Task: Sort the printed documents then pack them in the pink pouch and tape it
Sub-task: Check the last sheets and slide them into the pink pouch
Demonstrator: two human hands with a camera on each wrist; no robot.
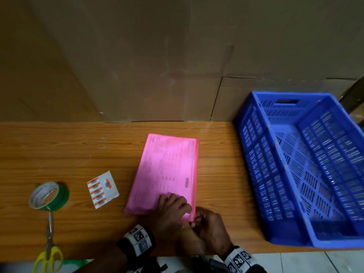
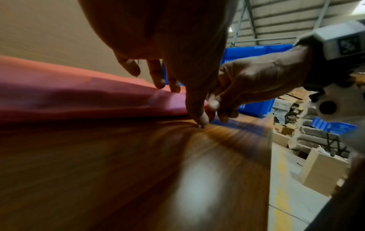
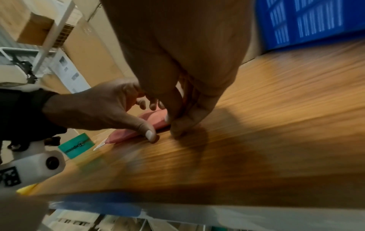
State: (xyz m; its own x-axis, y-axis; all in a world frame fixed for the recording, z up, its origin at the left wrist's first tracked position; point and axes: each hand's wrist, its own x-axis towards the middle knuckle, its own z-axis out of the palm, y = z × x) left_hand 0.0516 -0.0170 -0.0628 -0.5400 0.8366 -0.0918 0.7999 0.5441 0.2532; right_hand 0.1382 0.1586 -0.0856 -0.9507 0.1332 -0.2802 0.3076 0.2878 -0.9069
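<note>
Both hands work at the near edge of the wooden counter (image 1: 59,154) in the head view. Left hand (image 1: 171,209) lies on the near end of the flat pink plastic pouch (image 1: 167,170), fingers spread and pressing it down, so its grip is apart. Right hand (image 1: 208,225) sits just beside it at the pouch's near right corner, fingers curled in and pinching that corner. Faint print shows through the pouch, which lies flat near the middle of the counter, its long side running away from the person. To its left lies a small white card with orange strips (image 1: 102,189), then a roll of green tape (image 1: 49,196), and near the edge a pair of yellow-handled scissors (image 1: 48,251). A blue slotted plastic crate (image 1: 307,166) stands at the right, well apart from the pouch. Brown cardboard (image 1: 157,56) rises behind the counter.

From the left wrist, the left thumb tip touches the counter at the pouch's (image 2: 79,96) edge while the other fingers (image 2: 158,78) rest on top; the right hand (image 2: 256,81) pinches the pink corner beside it, with the crate (image 2: 256,51) behind.

From the right wrist, the right hand's fingertips (image 3: 177,123) are closed on the pouch's (image 3: 154,118) corner against the counter. The left hand (image 3: 98,109) arches over the pouch, thumb planted at its edge. The crate (image 3: 306,23) is at upper right.
</note>
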